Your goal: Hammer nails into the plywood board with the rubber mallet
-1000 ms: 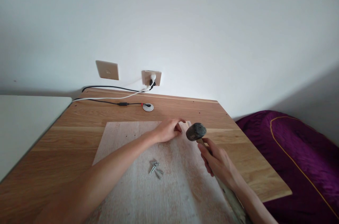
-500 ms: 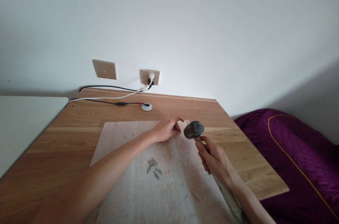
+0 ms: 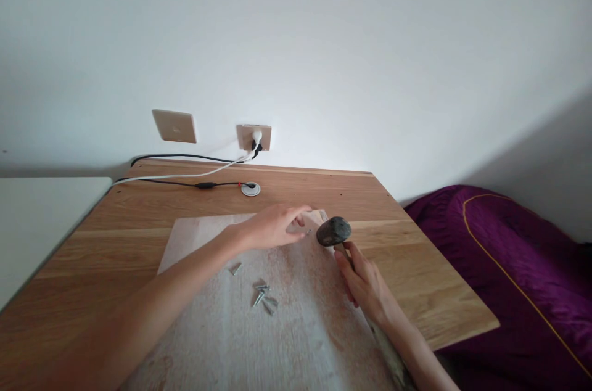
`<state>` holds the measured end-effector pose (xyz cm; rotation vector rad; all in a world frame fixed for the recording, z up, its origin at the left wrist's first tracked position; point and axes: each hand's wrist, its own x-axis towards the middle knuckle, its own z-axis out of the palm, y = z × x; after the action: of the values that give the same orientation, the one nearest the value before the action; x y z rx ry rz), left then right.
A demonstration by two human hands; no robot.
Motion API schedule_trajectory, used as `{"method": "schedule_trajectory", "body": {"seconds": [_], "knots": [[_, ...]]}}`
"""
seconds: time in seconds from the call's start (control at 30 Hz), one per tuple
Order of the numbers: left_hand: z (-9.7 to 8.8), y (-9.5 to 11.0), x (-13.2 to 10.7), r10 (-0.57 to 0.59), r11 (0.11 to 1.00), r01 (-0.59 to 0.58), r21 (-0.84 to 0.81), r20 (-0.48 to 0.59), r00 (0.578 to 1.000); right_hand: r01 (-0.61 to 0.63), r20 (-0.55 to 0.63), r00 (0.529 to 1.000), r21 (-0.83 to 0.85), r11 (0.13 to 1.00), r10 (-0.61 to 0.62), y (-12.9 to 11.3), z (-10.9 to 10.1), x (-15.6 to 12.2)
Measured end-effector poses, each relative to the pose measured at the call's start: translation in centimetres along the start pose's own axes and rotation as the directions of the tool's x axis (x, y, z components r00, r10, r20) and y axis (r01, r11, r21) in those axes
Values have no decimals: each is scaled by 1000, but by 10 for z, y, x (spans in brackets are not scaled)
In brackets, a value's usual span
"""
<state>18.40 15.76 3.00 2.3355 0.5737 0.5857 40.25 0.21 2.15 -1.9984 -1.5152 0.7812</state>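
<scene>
My left hand (image 3: 272,227) lies low over a pale plywood board (image 3: 287,335), its fingers stretched out to the right and holding nothing. A small nail (image 3: 308,232) is just past its fingertips, apart from them. My right hand (image 3: 363,280) is wrapped round the wooden handle of a hammer. The dark hammer head (image 3: 333,231) sits close to the right of that nail. Several loose nails (image 3: 261,300) lie together mid-board, and a single nail (image 3: 235,268) lies beside my left forearm.
The board rests on a wooden table (image 3: 430,280) against a white wall. Cables (image 3: 185,172) run from a wall socket (image 3: 253,137) to a white disc (image 3: 250,189). A white surface (image 3: 41,212) adjoins the table's left side and purple bedding (image 3: 513,267) lies to its right.
My left hand has loosened from a pinch to stretched fingers. The hammer head has come down and left toward the nail. One nail now shows beside my left forearm.
</scene>
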Motion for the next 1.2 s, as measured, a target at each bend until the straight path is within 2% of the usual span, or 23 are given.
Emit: {"method": "schedule_trajectory", "body": {"seconds": [0.1, 0.2, 0.27, 0.33, 0.5, 0.63, 0.93, 1.03, 1.2], "knots": [[-26, 15, -29, -9, 991, -9, 135, 135, 991, -2, 9, 1000, 12, 1000, 2, 0, -1, -1], [-43, 19, -65, -8, 980, -30, 196, 189, 982, -1, 3, 1000, -5, 1000, 1, 1, -1, -1], [-48, 15, -88, -4, 973, -41, 227, 192, 981, 1, -3, 1000, -21, 1000, -1, 2, -1, -1], [-48, 8, -108, 6, 960, -46, 276, 146, 989, 2, -4, 1000, -21, 1000, -2, 3, -1, -1], [-44, -2, -138, 142, 922, -163, 352, 86, 986, 5, -19, 1000, 16, 1000, -5, 7, 1, 1], [-37, -5, -145, 234, 887, -236, 396, 56, 971, 6, -29, 1000, 21, 1000, -5, 9, 1, 3], [-31, -13, -136, 236, 857, -225, 464, 34, 971, -2, -19, 1000, 43, 999, 3, 10, 1, 2], [-32, -8, -132, 253, 807, -258, 531, 84, 964, -5, -19, 1000, 48, 999, 6, 11, 1, 3], [-35, 11, -127, 248, 632, -338, 697, 231, 941, -7, -15, 1000, 60, 998, 8, 13, 0, 3]]}}
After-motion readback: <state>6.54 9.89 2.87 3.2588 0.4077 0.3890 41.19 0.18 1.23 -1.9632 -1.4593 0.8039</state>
